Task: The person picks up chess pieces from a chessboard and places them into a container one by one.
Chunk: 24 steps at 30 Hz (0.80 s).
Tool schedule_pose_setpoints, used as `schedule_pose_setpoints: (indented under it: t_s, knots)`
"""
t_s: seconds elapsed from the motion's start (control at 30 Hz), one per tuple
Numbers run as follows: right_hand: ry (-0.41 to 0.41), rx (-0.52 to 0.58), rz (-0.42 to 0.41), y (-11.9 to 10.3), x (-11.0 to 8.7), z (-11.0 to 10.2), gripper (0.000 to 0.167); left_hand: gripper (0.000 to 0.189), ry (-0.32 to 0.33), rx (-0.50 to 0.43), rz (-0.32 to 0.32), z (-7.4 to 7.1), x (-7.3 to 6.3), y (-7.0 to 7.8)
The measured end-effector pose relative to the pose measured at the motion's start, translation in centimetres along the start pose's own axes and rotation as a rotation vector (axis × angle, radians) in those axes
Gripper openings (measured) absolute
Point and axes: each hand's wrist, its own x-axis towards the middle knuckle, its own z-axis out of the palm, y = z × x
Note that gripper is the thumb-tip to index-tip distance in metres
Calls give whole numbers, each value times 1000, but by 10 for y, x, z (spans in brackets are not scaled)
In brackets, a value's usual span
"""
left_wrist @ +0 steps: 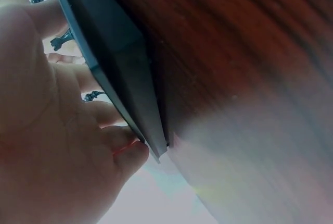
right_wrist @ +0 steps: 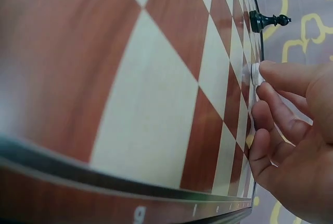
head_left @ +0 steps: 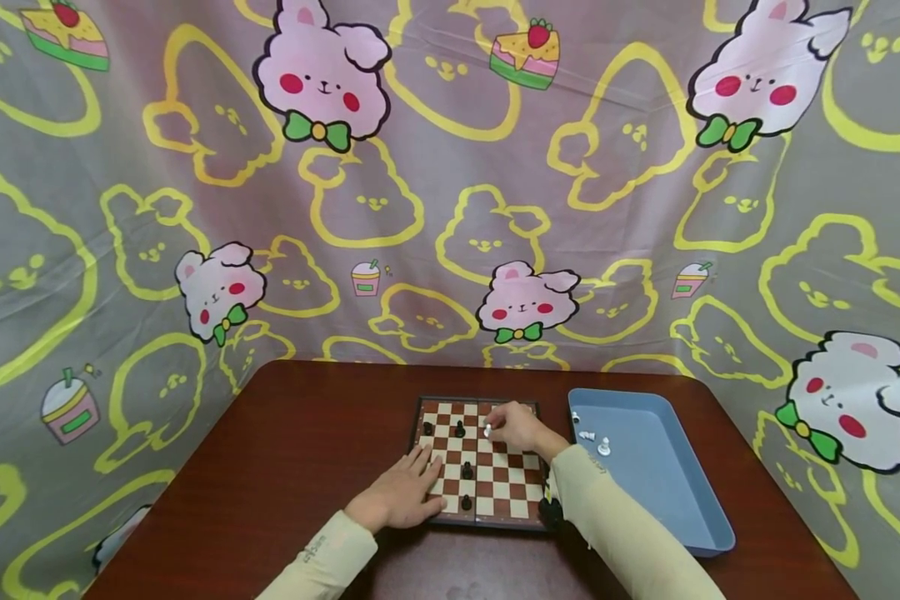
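Observation:
A chessboard [head_left: 507, 492] with brown and cream squares lies on the table. My right hand [head_left: 519, 427] reaches over its far part and pinches a small white chess piece [head_left: 487, 430] between thumb and fingertips. In the right wrist view the white piece's base [right_wrist: 255, 74] shows at board level, its upper part covered by the fingers. Spread out flat, my left hand [head_left: 405, 490] rests on the board's left edge. Several black chess pieces stand on the board, among them a knight [left_wrist: 62, 40] near the left fingers and a tall piece [right_wrist: 269, 21] beyond the right hand.
A blue tray [head_left: 663, 475] sits right of the board, holding an upright white piece [head_left: 604, 447] and others lying down. Beside the right sleeve a dark object [head_left: 550, 510] shows at the board's near right corner. Patterned cloth [head_left: 450, 275] hangs around the table [head_left: 307, 450].

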Motion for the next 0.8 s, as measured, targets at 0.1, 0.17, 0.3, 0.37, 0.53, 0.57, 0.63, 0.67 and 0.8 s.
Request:
schedule_pose_setpoints:
  t_s: [0.1, 0.17, 0.3, 0.37, 0.53, 0.57, 0.63, 0.67, 0.8]
  knots:
    - [-1, -18, -14, 0, -1, 1, 15, 71, -3, -1, 1, 1, 1, 0]
    - [1, -26, -22, 0, -2, 1, 14, 71, -5, -1, 0, 1, 2, -1]
    - [4, -41, -29, 1, -2, 2, 11, 71, -10, -7, -1, 1, 3, -1]
    - [4, -56, -45, 1, -1, 1, 10, 72, -4, -7, 3, 2, 3, -1]
    - [2, -65, -50, 1, -2, -3, 7, 71, 14, 12, 19, 2, 4, -1]
    - [2, -59, -41, 0, -2, -4, 7, 71, 17, 14, 22, 1, 4, -1]
    - [8, -53, -40, -1, -4, -7, 7, 71, 22, 16, 29, 1, 4, -2]
    - [13, -50, -42, -2, -4, -8, 7, 71, 21, 13, 29, 0, 4, -2]
    - [25, -56, -66, -2, -7, -14, 8, 71, 14, 2, 27, -1, 4, -2]
